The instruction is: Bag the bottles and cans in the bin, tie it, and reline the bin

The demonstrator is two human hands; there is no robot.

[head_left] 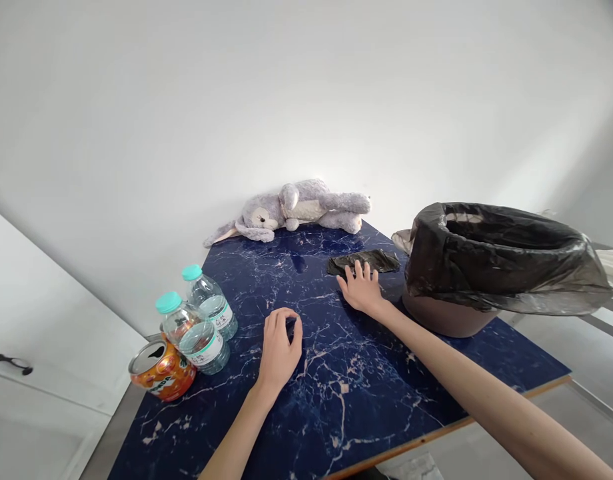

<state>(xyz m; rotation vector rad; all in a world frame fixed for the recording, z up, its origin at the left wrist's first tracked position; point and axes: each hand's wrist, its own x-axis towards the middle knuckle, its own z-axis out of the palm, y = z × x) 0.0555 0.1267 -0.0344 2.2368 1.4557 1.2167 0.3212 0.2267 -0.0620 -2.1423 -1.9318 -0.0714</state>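
My right hand [360, 288] lies flat on the dark blue marbled table [336, 393], fingers spread, its fingertips touching the near edge of a folded black plastic bag [366, 261]. Resting on the table nearer to me, my left hand [279, 348] has its fingers loosely curled with nothing visible in it. To its left stand two clear water bottles [201, 327] with turquoise caps and an opened orange drink can [161, 371].
A brown bin [451, 317] lined with a black bag [501, 257] stands at the right of the table. A grey plush rabbit [296, 210] lies along the far edge against the white wall. A white cabinet with a black handle [11, 363] is at the left.
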